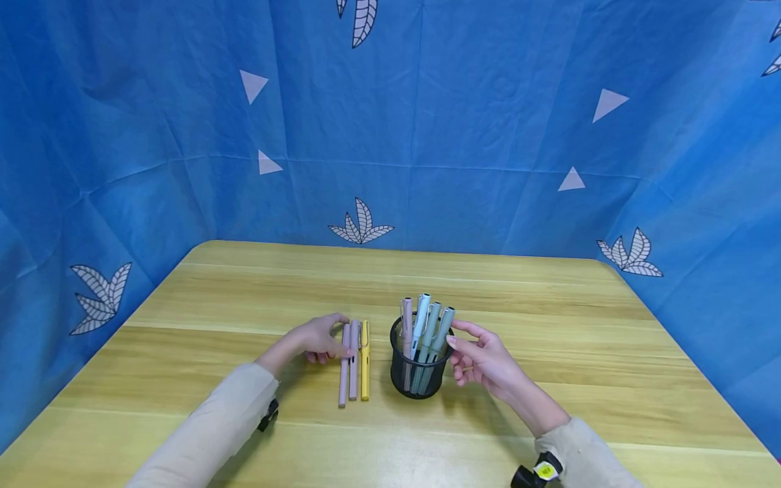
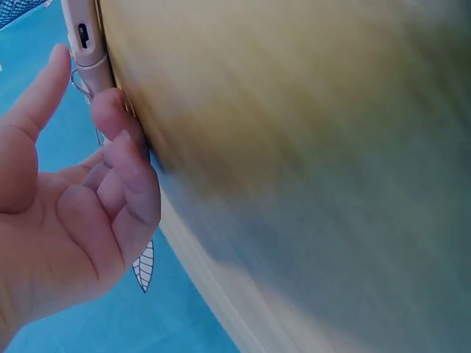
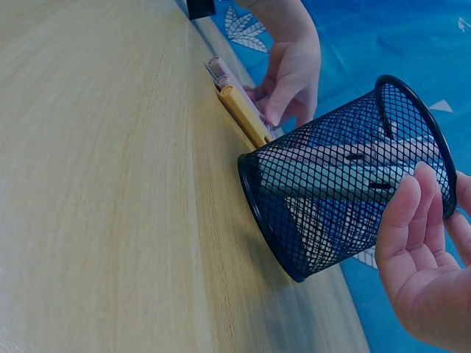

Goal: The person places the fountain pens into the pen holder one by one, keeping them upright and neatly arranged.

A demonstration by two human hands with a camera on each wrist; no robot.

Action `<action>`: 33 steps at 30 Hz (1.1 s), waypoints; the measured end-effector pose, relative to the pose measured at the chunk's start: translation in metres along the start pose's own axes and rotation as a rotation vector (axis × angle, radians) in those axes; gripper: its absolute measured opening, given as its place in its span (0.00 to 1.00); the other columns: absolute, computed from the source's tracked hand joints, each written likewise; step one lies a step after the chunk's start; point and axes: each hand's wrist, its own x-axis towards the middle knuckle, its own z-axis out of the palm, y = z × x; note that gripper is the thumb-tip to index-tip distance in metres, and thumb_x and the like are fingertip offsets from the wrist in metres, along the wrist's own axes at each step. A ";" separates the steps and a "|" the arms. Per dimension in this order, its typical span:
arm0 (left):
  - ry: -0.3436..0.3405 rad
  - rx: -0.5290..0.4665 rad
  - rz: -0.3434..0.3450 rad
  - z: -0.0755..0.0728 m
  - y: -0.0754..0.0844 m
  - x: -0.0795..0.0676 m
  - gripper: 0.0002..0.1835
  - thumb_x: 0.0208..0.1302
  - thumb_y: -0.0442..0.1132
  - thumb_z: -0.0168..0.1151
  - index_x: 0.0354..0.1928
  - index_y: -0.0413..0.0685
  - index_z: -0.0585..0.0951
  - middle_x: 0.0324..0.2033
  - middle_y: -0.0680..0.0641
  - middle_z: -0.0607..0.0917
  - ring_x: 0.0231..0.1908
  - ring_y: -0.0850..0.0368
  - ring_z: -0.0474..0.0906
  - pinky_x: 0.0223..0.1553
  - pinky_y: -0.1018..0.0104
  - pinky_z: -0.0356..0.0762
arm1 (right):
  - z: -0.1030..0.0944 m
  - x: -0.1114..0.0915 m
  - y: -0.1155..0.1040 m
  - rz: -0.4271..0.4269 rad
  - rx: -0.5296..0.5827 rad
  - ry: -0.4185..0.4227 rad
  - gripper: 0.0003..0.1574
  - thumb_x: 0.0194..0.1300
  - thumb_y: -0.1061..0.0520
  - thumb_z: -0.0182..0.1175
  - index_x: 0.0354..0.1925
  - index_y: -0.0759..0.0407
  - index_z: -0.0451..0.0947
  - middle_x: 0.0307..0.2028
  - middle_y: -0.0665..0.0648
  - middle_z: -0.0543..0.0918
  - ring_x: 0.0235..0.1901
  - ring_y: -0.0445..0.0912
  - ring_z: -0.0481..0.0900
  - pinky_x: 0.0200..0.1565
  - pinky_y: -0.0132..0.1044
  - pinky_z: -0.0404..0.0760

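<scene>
A black mesh pen holder (image 1: 421,379) stands on the table with several capped pens in it: mauve, light blue (image 1: 420,322) and grey-green (image 1: 444,329). My right hand (image 1: 485,359) holds it at the right side, thumb and index finger at the rim. To its left lie two light purple pens (image 1: 353,379) and a yellow pen (image 1: 365,373), side by side. My left hand (image 1: 320,339) is at the purple pens, its thumb over the leftmost one. In the left wrist view, a curled fingertip touches a purple pen (image 2: 87,44) and the thumb stands apart from it.
The wooden table (image 1: 244,285) has a light, streaky grain and rounded far corners. A blue cloth (image 1: 427,135) with white leaf and triangle prints hangs around its back and sides. Each sleeve carries a black wrist device (image 1: 546,468).
</scene>
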 end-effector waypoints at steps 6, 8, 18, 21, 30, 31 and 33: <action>0.013 0.006 -0.005 0.001 -0.001 0.002 0.41 0.47 0.43 0.69 0.64 0.50 0.60 0.19 0.45 0.76 0.14 0.58 0.68 0.13 0.73 0.65 | 0.000 0.000 0.000 0.000 -0.001 -0.001 0.37 0.65 0.60 0.51 0.65 0.68 0.46 0.18 0.52 0.74 0.14 0.40 0.73 0.20 0.31 0.76; 0.016 0.013 -0.009 0.001 0.000 0.002 0.41 0.47 0.42 0.69 0.64 0.50 0.61 0.19 0.44 0.76 0.14 0.58 0.68 0.13 0.73 0.65 | 0.000 0.000 0.000 -0.001 -0.002 -0.002 0.37 0.64 0.59 0.51 0.65 0.68 0.46 0.18 0.52 0.74 0.14 0.40 0.73 0.20 0.31 0.76; 0.006 0.008 -0.012 0.000 0.000 0.003 0.38 0.46 0.40 0.70 0.61 0.48 0.63 0.22 0.44 0.76 0.17 0.56 0.71 0.15 0.70 0.71 | 0.000 -0.001 -0.001 -0.003 0.002 -0.003 0.37 0.64 0.59 0.51 0.65 0.68 0.47 0.18 0.52 0.74 0.14 0.41 0.73 0.20 0.31 0.76; -0.004 -0.005 -0.023 -0.001 0.001 0.003 0.37 0.48 0.39 0.69 0.61 0.47 0.63 0.20 0.44 0.76 0.16 0.56 0.71 0.15 0.70 0.71 | 0.001 -0.001 -0.001 -0.001 0.000 -0.003 0.37 0.64 0.59 0.51 0.65 0.68 0.47 0.18 0.52 0.74 0.14 0.40 0.73 0.20 0.31 0.76; -0.017 -0.037 -0.035 -0.002 0.003 0.002 0.36 0.50 0.37 0.67 0.61 0.45 0.61 0.19 0.46 0.77 0.16 0.57 0.72 0.15 0.70 0.70 | 0.001 -0.002 -0.001 -0.003 -0.012 0.004 0.37 0.64 0.59 0.51 0.65 0.67 0.47 0.19 0.53 0.74 0.14 0.41 0.73 0.20 0.31 0.76; -0.017 -0.038 -0.035 -0.002 0.003 0.002 0.36 0.50 0.37 0.67 0.61 0.45 0.61 0.19 0.46 0.77 0.16 0.57 0.72 0.15 0.70 0.70 | 0.002 -0.002 -0.001 -0.003 -0.012 0.005 0.37 0.64 0.59 0.51 0.65 0.67 0.47 0.18 0.53 0.74 0.14 0.41 0.73 0.20 0.31 0.76; -0.016 -0.043 -0.035 -0.002 0.003 0.002 0.36 0.50 0.36 0.67 0.61 0.45 0.61 0.19 0.45 0.78 0.16 0.57 0.73 0.15 0.70 0.70 | 0.002 -0.002 -0.002 -0.003 -0.011 0.004 0.37 0.64 0.59 0.51 0.65 0.67 0.47 0.18 0.53 0.74 0.14 0.41 0.72 0.20 0.31 0.76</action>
